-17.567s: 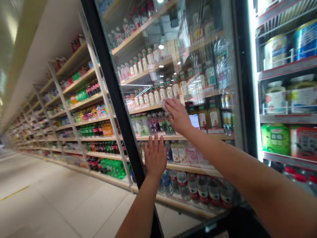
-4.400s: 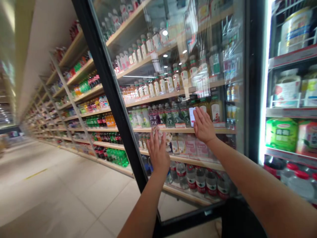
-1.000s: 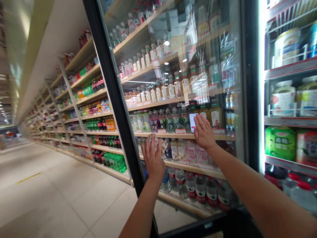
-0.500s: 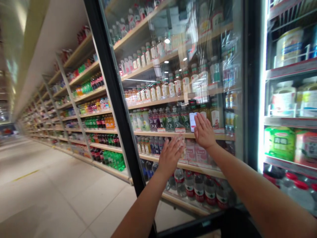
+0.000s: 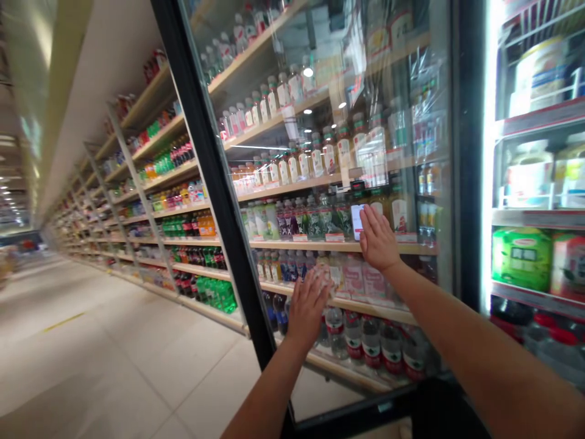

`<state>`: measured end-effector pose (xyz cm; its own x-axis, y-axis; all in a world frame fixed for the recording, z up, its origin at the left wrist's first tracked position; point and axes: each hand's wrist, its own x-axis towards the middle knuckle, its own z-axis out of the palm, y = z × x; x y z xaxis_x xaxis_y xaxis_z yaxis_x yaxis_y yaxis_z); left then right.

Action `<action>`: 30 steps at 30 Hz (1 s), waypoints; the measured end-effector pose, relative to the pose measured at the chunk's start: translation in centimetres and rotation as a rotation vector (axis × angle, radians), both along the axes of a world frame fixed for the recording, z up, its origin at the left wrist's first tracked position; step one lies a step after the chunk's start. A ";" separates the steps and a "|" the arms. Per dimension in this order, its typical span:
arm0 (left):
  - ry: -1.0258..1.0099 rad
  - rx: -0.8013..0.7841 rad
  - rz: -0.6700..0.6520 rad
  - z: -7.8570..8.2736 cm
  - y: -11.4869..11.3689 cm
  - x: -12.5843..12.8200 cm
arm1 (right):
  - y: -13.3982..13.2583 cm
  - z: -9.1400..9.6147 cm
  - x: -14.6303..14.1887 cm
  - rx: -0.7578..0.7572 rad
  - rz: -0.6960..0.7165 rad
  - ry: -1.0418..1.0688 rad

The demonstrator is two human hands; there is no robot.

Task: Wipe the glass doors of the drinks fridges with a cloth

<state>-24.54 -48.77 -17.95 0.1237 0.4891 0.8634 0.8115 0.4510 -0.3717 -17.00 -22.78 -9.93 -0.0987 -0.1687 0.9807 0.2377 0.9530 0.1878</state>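
Before me stands a tall glass door point(image 5: 292, 213) in a black frame, tilted across my view. My left hand point(image 5: 308, 299) is at the lower middle of the glass, palm toward it, fingers stretched out. A pale blurred patch shows by its fingertips; whether it is a reflection or something thin I cannot tell. Higher and to the right, my right hand point(image 5: 378, 238) lies flat against the glass, fingers straight. Its fingertips overlap the right edge of a small white rectangle point(image 5: 358, 222) with a red mark, like a label or a phone screen.
Bottled drinks point(image 5: 329, 157) stand in rows on wooden shelves, seen through the glass. More shelves point(image 5: 183, 241) of drinks recede leftward along a tiled floor point(image 5: 132, 366). At the right, a lit cooler holds jars point(image 5: 530, 174) and a green pack point(image 5: 521, 259).
My left hand has slid down and slightly left over the glass. My right hand stays by the white rectangle. The whole view has shifted slightly.
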 end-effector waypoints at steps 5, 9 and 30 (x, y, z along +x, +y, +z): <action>-0.080 -0.014 0.045 4.4 0.3 -0.3 | 0.0 0.0 -0.1 -0.041 0.021 -0.030; -0.177 0.225 0.094 8.2 -0.8 -0.8 | 0.0 -0.1 -0.2 -0.063 0.034 -0.051; -0.079 -0.017 -0.010 5.5 1.8 0.5 | 0.0 -0.1 0.0 -0.046 0.025 -0.031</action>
